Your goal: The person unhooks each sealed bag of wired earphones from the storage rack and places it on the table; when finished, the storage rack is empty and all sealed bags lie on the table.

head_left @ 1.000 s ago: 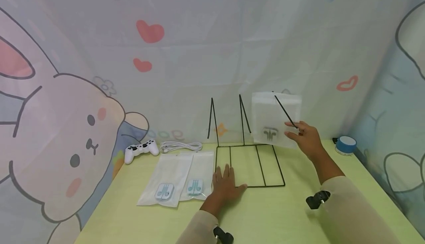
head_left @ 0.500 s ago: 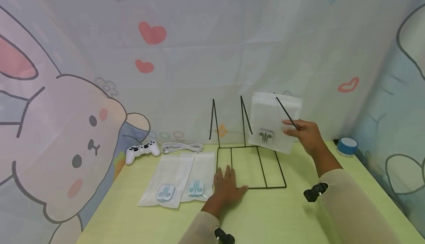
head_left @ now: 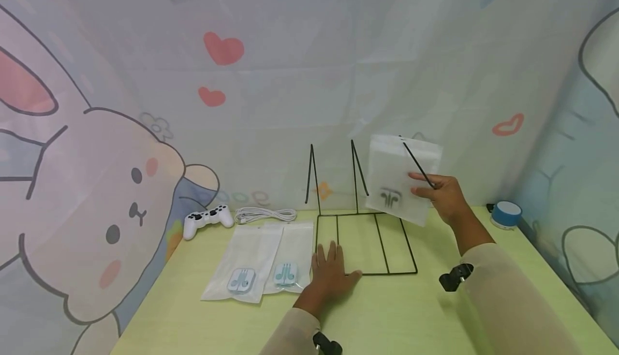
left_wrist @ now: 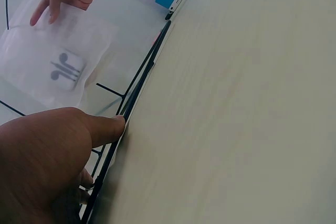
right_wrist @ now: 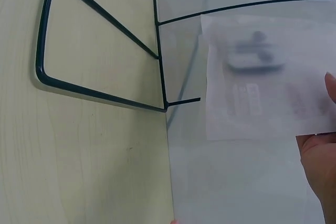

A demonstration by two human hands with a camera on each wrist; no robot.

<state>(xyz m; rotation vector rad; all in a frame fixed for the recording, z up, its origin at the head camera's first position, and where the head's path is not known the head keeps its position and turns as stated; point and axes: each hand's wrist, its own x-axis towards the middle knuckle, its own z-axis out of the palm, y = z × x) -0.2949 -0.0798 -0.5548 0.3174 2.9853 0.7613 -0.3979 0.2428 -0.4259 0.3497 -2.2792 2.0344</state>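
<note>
A black wire rack lies with its base on the table and its hooked arms rising at the back. My left hand rests on the base's front left corner, fingers spread; in the left wrist view its thumb touches the front wire. A frosted zip bag hangs tilted from the rack's rightmost hook, with boxed earphones inside at the bottom. My right hand grips the bag's right edge beside the hook's front end, fingers on both faces. The right wrist view cuts off part of that hand.
Two more bags with boxed earphones lie overlapping left of the rack. Behind them are a white game controller and a coiled white cable. A blue and white roll stands at the right edge. A printed cloth hangs behind.
The bag's lower end has swung forward and tilted over the rack's back wire, then shifted slightly right. My right hand moved slightly with it. My left hand has stayed on the base.
</note>
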